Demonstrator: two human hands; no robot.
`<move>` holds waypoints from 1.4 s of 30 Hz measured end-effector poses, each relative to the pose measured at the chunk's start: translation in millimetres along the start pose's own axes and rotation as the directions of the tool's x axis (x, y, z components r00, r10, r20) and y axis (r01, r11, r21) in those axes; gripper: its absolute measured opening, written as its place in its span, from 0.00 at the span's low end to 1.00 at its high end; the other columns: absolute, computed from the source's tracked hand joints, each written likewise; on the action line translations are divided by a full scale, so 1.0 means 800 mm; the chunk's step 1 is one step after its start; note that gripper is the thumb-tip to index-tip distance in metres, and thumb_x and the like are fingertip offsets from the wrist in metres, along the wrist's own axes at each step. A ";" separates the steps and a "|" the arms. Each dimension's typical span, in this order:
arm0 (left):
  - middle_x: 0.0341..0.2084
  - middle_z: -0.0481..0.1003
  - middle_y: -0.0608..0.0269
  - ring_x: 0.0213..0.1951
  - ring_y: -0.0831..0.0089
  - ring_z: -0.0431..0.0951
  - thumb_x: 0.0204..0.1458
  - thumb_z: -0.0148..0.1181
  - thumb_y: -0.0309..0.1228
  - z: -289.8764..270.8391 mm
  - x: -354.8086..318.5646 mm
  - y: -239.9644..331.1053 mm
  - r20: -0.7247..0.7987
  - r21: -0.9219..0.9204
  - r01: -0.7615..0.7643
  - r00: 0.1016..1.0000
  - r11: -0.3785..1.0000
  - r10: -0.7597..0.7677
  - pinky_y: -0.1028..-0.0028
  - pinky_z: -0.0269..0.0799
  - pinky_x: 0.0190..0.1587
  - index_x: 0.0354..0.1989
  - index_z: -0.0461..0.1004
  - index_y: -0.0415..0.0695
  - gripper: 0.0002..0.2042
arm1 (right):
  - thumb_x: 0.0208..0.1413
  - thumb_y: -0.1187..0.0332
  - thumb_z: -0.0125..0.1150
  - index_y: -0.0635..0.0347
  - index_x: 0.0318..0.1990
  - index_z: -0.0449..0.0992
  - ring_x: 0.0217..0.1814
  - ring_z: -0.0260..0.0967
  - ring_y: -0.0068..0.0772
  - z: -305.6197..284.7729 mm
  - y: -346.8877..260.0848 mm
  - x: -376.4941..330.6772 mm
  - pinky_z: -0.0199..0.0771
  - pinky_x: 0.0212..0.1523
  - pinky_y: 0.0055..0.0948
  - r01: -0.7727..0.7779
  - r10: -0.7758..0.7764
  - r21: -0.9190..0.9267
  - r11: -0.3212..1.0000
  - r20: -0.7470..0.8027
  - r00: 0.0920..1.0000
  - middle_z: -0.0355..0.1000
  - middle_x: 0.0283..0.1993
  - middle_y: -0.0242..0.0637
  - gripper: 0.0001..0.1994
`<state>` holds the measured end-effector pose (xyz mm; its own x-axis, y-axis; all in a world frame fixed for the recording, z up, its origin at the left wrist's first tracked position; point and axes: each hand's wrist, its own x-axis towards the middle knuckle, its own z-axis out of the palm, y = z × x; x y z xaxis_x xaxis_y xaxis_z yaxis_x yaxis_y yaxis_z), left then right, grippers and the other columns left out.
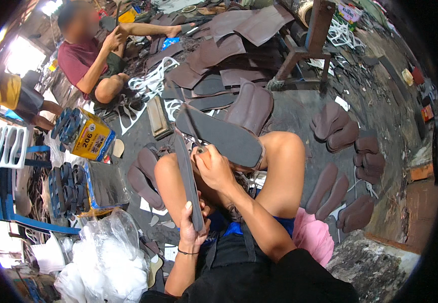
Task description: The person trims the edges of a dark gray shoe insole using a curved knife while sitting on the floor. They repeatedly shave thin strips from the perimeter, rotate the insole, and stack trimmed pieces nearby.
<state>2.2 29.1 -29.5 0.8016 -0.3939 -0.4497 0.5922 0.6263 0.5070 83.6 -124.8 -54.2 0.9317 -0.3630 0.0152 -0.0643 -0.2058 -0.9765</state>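
My left hand (194, 224) grips the lower end of a dark grey shoe sole (186, 177), held upright with its edge toward me. Closed around a knife, my right hand (214, 167) is just right of that sole. The knife's long, thin blade (190, 121) points up and away, slightly blurred; its handle is mostly hidden in my fist. Whether the blade touches the held sole, I cannot tell. A second, larger dark sole piece (224, 139) with a brown edge lies beyond my right hand, against my right knee.
Brown sheets (219, 55) lie heaped ahead. Stacks of brown soles (335, 126) sit on the floor at right. A metal stand (310, 50) rises at the far right. Another person (80, 60) sits at far left. Yellow tins (95, 139) and plastic bags (103, 260) are at left.
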 end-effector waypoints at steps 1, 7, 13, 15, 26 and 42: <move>0.34 0.71 0.65 0.32 0.77 0.73 0.60 0.54 0.43 -0.003 -0.002 0.000 -0.010 0.004 0.005 1.000 1.000 -0.005 0.81 0.73 0.16 0.61 0.63 0.42 0.25 | 0.55 0.63 0.65 0.62 0.49 0.68 0.48 0.73 0.64 -0.004 -0.004 -0.003 0.74 0.45 0.50 -0.021 0.022 0.038 0.999 -0.022 1.000 0.74 0.45 0.60 0.19; 0.31 0.71 0.65 0.29 0.77 0.72 0.57 0.59 0.44 -0.003 -0.018 0.007 -0.109 0.237 -0.015 0.993 0.971 0.041 0.80 0.71 0.14 0.60 0.65 0.43 0.26 | 0.44 0.62 0.75 0.65 0.47 0.67 0.54 0.71 0.62 -0.073 -0.044 0.052 0.74 0.50 0.47 0.223 -0.327 -0.398 0.890 -0.216 0.920 0.68 0.58 0.57 0.27; 0.29 0.76 0.59 0.27 0.71 0.78 0.56 0.63 0.41 -0.026 -0.039 0.051 -0.023 0.542 -0.123 0.987 0.831 0.160 0.73 0.76 0.29 0.47 0.69 0.38 0.20 | 0.36 0.60 0.83 0.64 0.42 0.70 0.39 0.72 0.31 -0.134 0.000 0.142 0.73 0.42 0.32 0.083 -0.023 -0.136 0.987 0.395 0.918 0.73 0.34 0.39 0.30; 0.36 0.78 0.60 0.35 0.73 0.78 0.55 0.66 0.39 -0.046 -0.052 0.076 0.044 0.653 -0.190 0.976 0.733 0.214 0.73 0.75 0.40 0.51 0.70 0.34 0.23 | 0.35 0.61 0.83 0.64 0.39 0.71 0.38 0.72 0.32 -0.131 -0.001 0.136 0.71 0.39 0.33 0.143 -0.142 0.024 0.989 0.338 0.930 0.74 0.33 0.39 0.28; 0.41 0.79 0.58 0.43 0.76 0.76 0.52 0.70 0.32 0.009 -0.119 0.160 0.034 0.953 -0.061 0.995 0.297 0.097 0.74 0.71 0.50 0.50 0.73 0.29 0.22 | 0.39 0.62 0.77 0.56 0.39 0.72 0.43 0.73 0.56 -0.164 -0.045 0.150 0.70 0.39 0.47 0.559 -0.334 -0.366 0.744 0.520 0.786 0.76 0.36 0.42 0.22; 0.44 0.78 0.54 0.47 0.71 0.75 0.51 0.68 0.29 -0.022 -0.191 0.204 -0.059 0.930 -0.015 0.980 0.367 0.190 0.71 0.70 0.53 0.54 0.71 0.29 0.24 | 0.44 0.65 0.74 0.61 0.38 0.72 0.43 0.72 0.55 -0.298 -0.022 0.192 0.71 0.43 0.42 0.411 -0.420 -0.705 0.578 0.174 0.891 0.72 0.38 0.43 0.18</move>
<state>-24.9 203.0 108.8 0.8931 -0.2278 -0.3879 0.2812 -0.3903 0.8767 142.4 -393.9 16.4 0.9192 -0.0785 0.3859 0.0932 -0.9087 -0.4068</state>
